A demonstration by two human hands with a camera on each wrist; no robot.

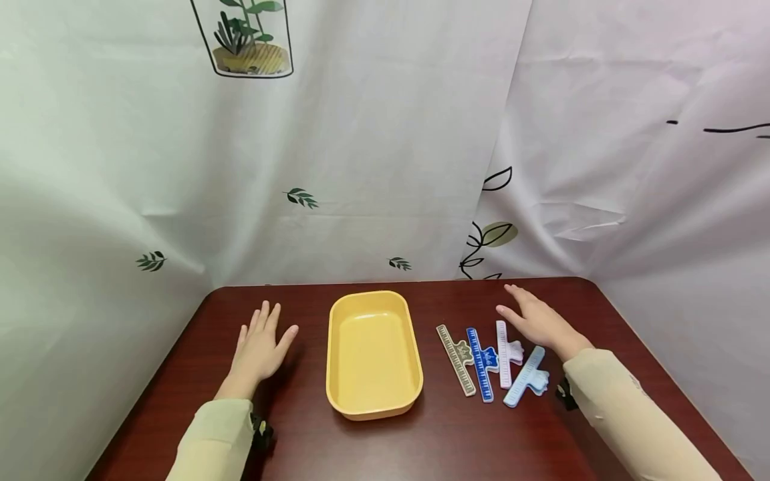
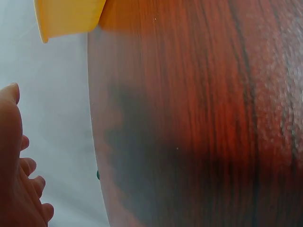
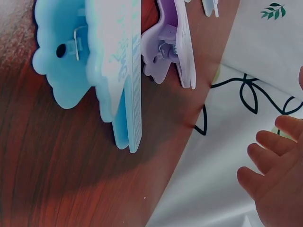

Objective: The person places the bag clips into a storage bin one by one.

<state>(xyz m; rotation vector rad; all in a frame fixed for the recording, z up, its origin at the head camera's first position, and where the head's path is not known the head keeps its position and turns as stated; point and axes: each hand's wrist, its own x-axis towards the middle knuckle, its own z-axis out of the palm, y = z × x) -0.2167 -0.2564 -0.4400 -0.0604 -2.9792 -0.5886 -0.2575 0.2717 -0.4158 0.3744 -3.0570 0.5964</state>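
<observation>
Left of a yellow tray (image 1: pixel 374 409), my left hand (image 1: pixel 260 353) hovers palm down with its fingers spread, holding nothing. My right hand (image 1: pixel 544 323) hangs over the table's right side, fingers straight and nothing in them. Several ruler-edged clips lie between tray and right hand: an olive-brown clip (image 1: pixel 456 361), a dark blue clip (image 1: pixel 481 364), a pale purple clip (image 1: pixel 504 354) and a light blue clip (image 1: pixel 525 377). The right wrist view shows the light blue clip (image 3: pixel 109 56) large, its spring visible, with the purple clip (image 3: pixel 173 47) behind.
The dark red wood-grain table (image 1: pixel 445 447) has rounded far corners. White printed cloth (image 1: pixel 373 147) hangs behind it and along both sides. In the left wrist view, the tray's edge (image 2: pixel 71 21) shows at the top.
</observation>
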